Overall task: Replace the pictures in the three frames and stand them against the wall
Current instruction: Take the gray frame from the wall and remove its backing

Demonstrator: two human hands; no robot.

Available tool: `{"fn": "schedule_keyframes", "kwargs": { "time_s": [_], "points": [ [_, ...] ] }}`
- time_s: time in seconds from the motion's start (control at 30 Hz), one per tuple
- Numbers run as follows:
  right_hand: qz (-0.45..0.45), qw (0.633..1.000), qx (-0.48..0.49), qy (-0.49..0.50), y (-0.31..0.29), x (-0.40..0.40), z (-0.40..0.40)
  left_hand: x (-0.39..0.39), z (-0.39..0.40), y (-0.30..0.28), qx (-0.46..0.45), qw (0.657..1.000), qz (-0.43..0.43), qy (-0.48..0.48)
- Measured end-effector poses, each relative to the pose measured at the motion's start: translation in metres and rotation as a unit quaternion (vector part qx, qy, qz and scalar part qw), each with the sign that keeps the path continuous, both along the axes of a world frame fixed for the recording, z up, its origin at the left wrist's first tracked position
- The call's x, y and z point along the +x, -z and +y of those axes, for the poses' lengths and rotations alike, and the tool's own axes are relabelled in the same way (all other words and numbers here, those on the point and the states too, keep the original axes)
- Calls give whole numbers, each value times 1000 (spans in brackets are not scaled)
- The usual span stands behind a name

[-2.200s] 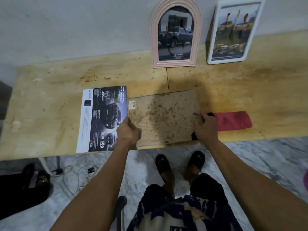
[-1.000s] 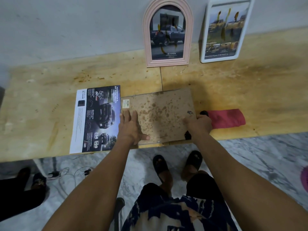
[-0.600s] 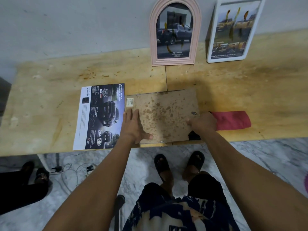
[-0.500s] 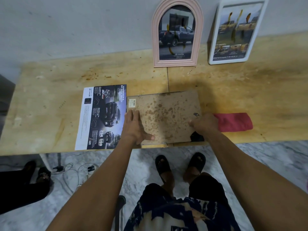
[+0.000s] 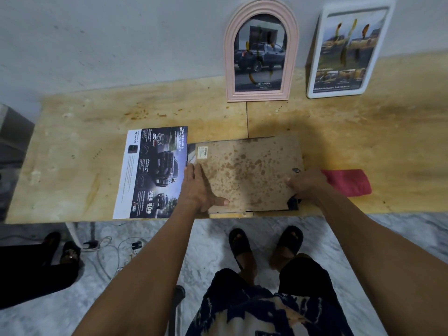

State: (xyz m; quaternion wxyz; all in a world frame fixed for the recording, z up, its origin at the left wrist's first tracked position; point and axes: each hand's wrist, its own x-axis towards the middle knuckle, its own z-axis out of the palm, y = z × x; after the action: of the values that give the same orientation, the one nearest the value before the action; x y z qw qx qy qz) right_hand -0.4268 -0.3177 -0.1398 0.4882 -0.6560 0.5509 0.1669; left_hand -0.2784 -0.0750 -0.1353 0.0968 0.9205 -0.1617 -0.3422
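From the head view, a stained brown fibreboard frame back [image 5: 249, 173] lies face down at the near edge of the pale wooden table [image 5: 72, 146], its long axis running left to right. The left hand [image 5: 197, 190] presses flat on its left end, fingers straight. The right hand [image 5: 306, 184] curls over the right end, apparently gripping the edge. A pink arched frame [image 5: 260, 52] and a white rectangular frame [image 5: 346, 49] stand against the wall beyond.

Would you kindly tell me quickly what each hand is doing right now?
Left hand: open, fingers flat, pressing on the brown backing board.
Right hand: fingers curled over the board's right edge, gripping it.
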Motion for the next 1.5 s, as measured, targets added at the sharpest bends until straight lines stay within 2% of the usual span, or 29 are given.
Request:
{"fn": "schedule_keyframes", "kwargs": {
  "time_s": [0.17,0.33,0.5,0.73,0.9,1.17,1.27,1.37,1.5],
  "points": [
    [-7,997,69,29,-3,-4,-15,-3,-2,0,19,1000,-15,15],
    [-53,983,158,81,-9,-8,-15,0,1,0,13,1000,-1,15],
    [-94,973,179,114,-7,-11,-15,0,-1,-5,22,999,19,16],
    [-138,971,130,144,-5,-15,-16,-6,-4,-8,58,997,31,37],
    [-119,987,29,105,-5,-20,-24,-3,-3,-4,88,994,31,55],
    [-157,973,59,156,-18,-28,-25,-2,0,-1,94,993,27,65],
    [-155,973,43,167,-19,-27,-22,-2,0,-1,96,992,25,74],
    [-163,970,7,179,-21,-23,-19,-1,5,-1,91,991,14,95],
    [-146,964,-93,204,-22,-20,-10,-1,8,1,88,989,-9,122]
  ]
}}
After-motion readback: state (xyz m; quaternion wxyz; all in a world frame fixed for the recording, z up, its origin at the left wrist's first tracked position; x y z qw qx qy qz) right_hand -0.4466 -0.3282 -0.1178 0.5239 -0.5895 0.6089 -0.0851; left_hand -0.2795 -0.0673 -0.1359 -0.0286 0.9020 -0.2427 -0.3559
